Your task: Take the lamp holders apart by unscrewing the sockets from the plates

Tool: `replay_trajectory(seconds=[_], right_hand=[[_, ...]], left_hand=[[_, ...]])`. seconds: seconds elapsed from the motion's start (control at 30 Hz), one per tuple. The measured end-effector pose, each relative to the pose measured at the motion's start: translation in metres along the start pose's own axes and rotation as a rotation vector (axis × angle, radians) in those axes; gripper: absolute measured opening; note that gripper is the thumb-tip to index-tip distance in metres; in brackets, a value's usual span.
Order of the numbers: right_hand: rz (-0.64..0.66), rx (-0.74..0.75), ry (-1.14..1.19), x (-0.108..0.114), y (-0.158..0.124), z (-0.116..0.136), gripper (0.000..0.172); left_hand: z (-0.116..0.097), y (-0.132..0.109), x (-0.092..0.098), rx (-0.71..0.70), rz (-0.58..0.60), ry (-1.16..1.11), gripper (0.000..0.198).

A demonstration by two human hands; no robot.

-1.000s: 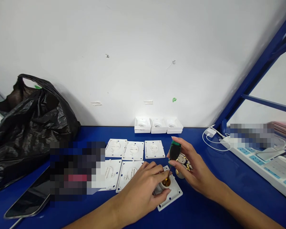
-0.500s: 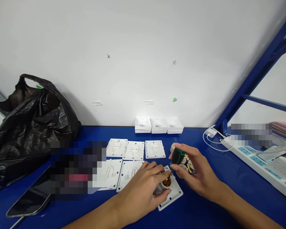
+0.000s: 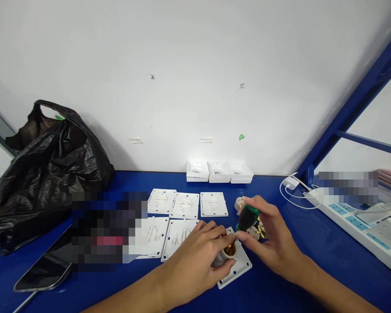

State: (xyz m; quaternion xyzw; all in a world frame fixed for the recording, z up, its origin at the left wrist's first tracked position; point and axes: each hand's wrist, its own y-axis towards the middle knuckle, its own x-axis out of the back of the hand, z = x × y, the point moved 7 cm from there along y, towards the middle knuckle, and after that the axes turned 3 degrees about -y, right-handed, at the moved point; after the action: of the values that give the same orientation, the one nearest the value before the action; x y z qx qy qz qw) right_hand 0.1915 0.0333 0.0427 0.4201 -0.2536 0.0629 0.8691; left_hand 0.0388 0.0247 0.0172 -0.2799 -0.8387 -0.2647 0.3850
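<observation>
My left hand (image 3: pixel 203 250) is closed around a white lamp holder (image 3: pixel 229 256) with brass-coloured metal inside. The holder sits on a square white base plate (image 3: pixel 240 268) that lies on the blue table. In my right hand (image 3: pixel 272 232), thumb and fingers grip the green and black handle of a small screwdriver (image 3: pixel 248 216). Its handle leans over the holder; the tip is hard to make out near my left fingers. Partly behind the right hand are several round lamp-holder inserts (image 3: pixel 239 203) with brass contacts.
Several square white plates (image 3: pixel 184 205) lie left of my hands. White square boxes (image 3: pixel 219 172) stand against the wall. A black plastic bag (image 3: pixel 52 169) and a phone (image 3: pixel 44 271) are at the left. On the right are a power strip (image 3: pixel 356 224) and a white charger (image 3: pixel 290 182) with cable.
The screwdriver handle has turned and shifted slightly right with my right hand. The left hand keeps its hold on the lamp holder. The whole view has shifted a little.
</observation>
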Motion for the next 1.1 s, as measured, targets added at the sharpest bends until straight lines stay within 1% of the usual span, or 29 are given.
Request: replay_trajectory(seconds=[0.07,0.1,0.2,0.23,0.27,0.4,0.47,0.63,0.73,0.8,0.87,0.93,1.0,1.07,1.1], right_hand=[[0.052,-0.017,0.033,-0.003,0.000,0.000,0.062],[0.035,-0.015,0.034,-0.002,0.000,0.000,0.061],[-0.112,0.049,0.002,0.007,0.002,0.003,0.057],[-0.131,0.068,0.001,0.008,0.002,0.005,0.057],[-0.123,0.079,0.009,0.008,0.003,0.005,0.057],[0.014,0.036,0.053,0.004,0.007,0.006,0.060],[0.013,0.021,0.048,0.007,0.008,0.008,0.059],[-0.032,0.027,0.077,0.008,0.007,0.010,0.059],[-0.111,0.043,0.081,0.005,0.005,0.008,0.057],[-0.166,0.041,0.062,0.003,0.006,0.006,0.054],[-0.194,0.045,0.030,0.000,0.011,0.006,0.052],[-0.180,0.097,-0.009,-0.003,0.019,0.010,0.053],[-0.133,0.191,-0.035,-0.008,0.027,0.016,0.053],[-0.105,0.269,-0.033,-0.013,0.030,0.021,0.052],[-0.105,0.285,-0.017,-0.015,0.029,0.020,0.051]], left_hand=[[0.000,0.000,0.000,0.000,-0.001,0.002,0.018],[0.000,0.000,0.000,0.000,-0.001,0.003,0.018],[-0.001,0.000,0.000,-0.003,0.006,-0.001,0.017],[-0.001,0.000,-0.001,-0.003,0.007,-0.003,0.017],[-0.001,0.001,-0.001,-0.002,0.006,-0.002,0.018],[-0.001,0.000,0.000,0.001,0.003,0.002,0.021],[-0.001,0.000,-0.001,0.006,0.013,0.002,0.022],[0.000,-0.001,-0.003,0.024,0.029,0.015,0.028],[0.002,-0.001,-0.005,0.044,0.021,0.034,0.030],[0.003,-0.001,-0.006,0.051,0.012,0.036,0.029],[0.004,-0.001,-0.006,0.054,-0.002,0.027,0.026],[0.004,-0.001,-0.006,0.053,-0.010,0.011,0.023],[0.004,-0.001,-0.005,0.049,-0.019,0.001,0.020],[0.004,-0.001,-0.003,0.048,-0.027,0.002,0.016],[0.004,-0.001,-0.002,0.048,-0.031,0.004,0.016]])
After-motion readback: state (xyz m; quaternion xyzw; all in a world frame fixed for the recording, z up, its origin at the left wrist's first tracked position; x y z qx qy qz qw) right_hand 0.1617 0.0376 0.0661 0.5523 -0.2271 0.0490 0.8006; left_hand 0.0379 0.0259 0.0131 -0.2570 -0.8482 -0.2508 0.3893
